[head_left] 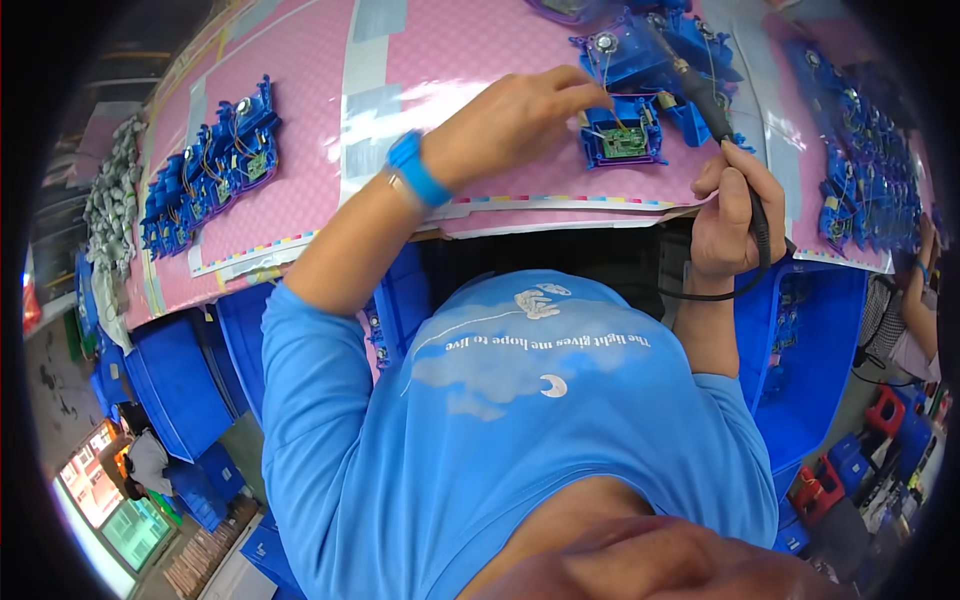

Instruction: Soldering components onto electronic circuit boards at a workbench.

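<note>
In my right hand (735, 210) is a soldering iron (708, 105), gripped like a pen, its tip end toward the far side of the table. Its black cord (722, 294) loops below my wrist. My left hand (515, 120), with a blue wristband, reaches over the table with its fingers pinched at the left edge of a small blue housing; what they hold, if anything, is hidden. A green circuit board (625, 143) with thin wires sits inside that housing (592, 155). Just beyond lie more blue housing parts (610, 62), one with a round metal piece.
Rows of wired blue housings stand on the pink-covered table (300, 130), one group (215, 170) at left, another (865, 170) at right. Blue bins (815, 350) stand below the table edge. Grey bundled pieces (112, 200) lie far left. Another person's arm (918, 290) shows at far right.
</note>
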Demonstrator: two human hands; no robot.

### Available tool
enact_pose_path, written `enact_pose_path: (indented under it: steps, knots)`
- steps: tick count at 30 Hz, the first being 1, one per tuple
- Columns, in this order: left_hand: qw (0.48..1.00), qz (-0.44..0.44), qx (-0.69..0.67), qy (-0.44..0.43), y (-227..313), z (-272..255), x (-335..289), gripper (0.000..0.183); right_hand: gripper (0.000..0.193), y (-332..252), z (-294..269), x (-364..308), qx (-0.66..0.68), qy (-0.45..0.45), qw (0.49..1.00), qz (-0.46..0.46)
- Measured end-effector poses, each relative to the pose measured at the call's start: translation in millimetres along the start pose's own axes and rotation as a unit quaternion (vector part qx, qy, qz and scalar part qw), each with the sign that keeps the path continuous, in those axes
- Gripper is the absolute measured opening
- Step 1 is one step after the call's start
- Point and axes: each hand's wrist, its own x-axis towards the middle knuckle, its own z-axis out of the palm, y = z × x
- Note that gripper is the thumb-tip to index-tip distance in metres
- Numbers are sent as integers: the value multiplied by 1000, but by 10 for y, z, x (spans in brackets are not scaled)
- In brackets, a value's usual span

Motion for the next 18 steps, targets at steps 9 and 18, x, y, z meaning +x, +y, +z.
enact_pose_path:
  steps: [9,18]
  knots:
    - [998,-42,-11,-36,41,-55,-56,36,23,-10,-164,-101,-41,-7,999,-10]
    - [959,-234,104,124,833,-454,-957,40,40,-51,376,-194,-102,-282,952,-56]
